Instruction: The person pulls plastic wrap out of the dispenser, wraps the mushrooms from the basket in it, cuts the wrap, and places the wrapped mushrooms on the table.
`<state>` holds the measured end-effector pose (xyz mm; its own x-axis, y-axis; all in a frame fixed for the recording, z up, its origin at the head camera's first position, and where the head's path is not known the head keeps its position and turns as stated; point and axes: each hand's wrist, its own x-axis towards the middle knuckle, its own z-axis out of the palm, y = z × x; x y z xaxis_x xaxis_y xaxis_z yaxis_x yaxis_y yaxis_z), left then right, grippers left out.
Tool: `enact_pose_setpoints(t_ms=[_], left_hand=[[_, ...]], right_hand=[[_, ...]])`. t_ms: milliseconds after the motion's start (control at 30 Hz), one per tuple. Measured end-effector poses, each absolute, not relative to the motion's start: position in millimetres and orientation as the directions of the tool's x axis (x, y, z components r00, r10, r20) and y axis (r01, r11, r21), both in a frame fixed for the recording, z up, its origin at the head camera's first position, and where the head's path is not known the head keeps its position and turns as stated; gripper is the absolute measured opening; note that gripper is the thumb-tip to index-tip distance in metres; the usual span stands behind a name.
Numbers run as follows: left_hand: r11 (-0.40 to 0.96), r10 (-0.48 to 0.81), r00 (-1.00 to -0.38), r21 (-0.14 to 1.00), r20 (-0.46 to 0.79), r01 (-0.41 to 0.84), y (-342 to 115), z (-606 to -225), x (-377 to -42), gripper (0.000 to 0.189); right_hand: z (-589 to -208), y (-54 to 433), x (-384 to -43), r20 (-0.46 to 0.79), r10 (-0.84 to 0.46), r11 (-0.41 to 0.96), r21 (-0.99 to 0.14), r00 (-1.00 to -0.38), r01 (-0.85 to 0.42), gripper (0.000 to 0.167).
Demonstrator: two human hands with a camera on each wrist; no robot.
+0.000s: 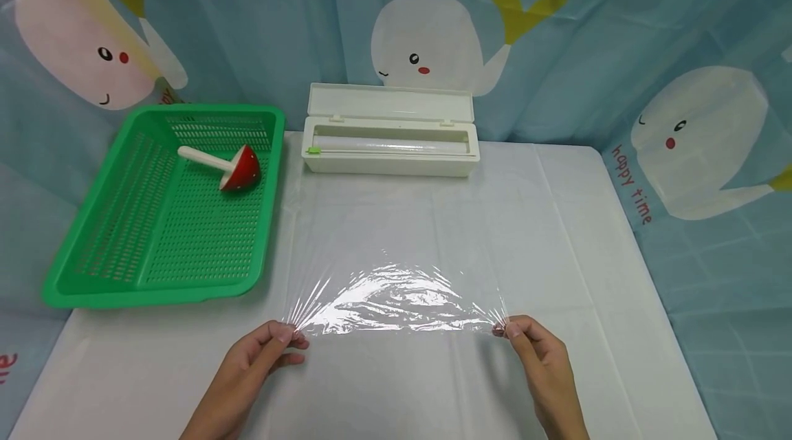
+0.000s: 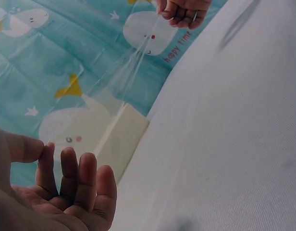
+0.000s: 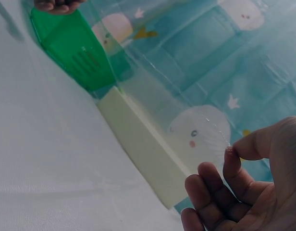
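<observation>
A clear sheet of plastic wrap (image 1: 396, 295) stretches from the cream wrap dispenser (image 1: 390, 163) toward the front of the table. My left hand (image 1: 256, 357) pinches its near left corner between thumb and index finger, where the film gathers into creases. At the near right corner my right hand (image 1: 544, 357) pinches it the same way. In both wrist views the other fingers hang loosely off the film. The dispenser's lid (image 1: 390, 103) stands raised at the back, and a roll (image 1: 390, 144) shows inside. A small green slider (image 1: 313, 150) sits at the left of its front edge.
On the left stands a green plastic basket (image 1: 266, 220) holding a mushroom-shaped thing (image 1: 241, 168) with a red cap and white stem. Behind and around the white-covered table (image 1: 581, 234) hangs a blue curtain (image 1: 266, 27) with whale prints.
</observation>
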<state>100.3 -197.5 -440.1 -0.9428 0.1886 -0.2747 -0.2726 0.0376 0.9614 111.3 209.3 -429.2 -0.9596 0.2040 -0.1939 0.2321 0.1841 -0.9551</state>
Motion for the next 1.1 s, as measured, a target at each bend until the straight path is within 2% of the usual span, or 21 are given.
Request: enact_pose_setpoints(t_ms=[300,733,1100], left_hand=[[0.060,0.169,-0.936,0.951,-0.308,-0.303,-197.3,-438.0,101.7,0.026],[0.069,0.184,-0.940,0.957,-0.288,-0.280,-197.4,-437.9,103.4,0.027],[0.126,0.124,-0.937,0.942,-0.326,-0.311,-195.1,-438.6,101.4,0.025]], right_hand=[[-427.9,208.8,113.0,-0.202,0.202,0.187,-0.953,-0.958,0.240,0.024],[-427.8,208.8,114.0,-0.207,0.201,0.224,-0.942,-0.957,0.251,0.026],[-430.3,209.2,111.1,-0.223,0.214,0.228,-0.935,-0.951,0.271,0.024]])
